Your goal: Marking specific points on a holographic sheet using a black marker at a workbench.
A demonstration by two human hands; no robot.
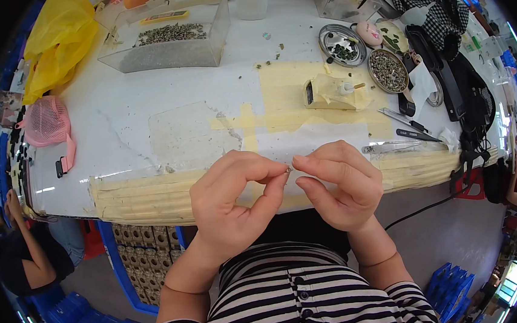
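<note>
My left hand (pixel 232 200) pinches a tiny metal part (pixel 288 169) between thumb and forefinger, above the table's near edge. The part is too small to name more exactly. Close beside it, to the right, is my right hand (pixel 344 182); its forefinger and thumb tips are a little apart, with nothing visible between them. Beyond the hands, a taped block (pixel 333 92) with a small peg on top sits on the table. Near my right hand lie black tweezers (pixel 417 134) and a slim metal tool (pixel 397 116).
A clear bin (pixel 221 40) of small metal parts stands at the back left. To the right are a round dish (pixel 388 71) of similar parts and a metal dish (pixel 356 56) with dark pieces. A yellow bag (pixel 58 43) and pink mesh pouch (pixel 46 122) lie left.
</note>
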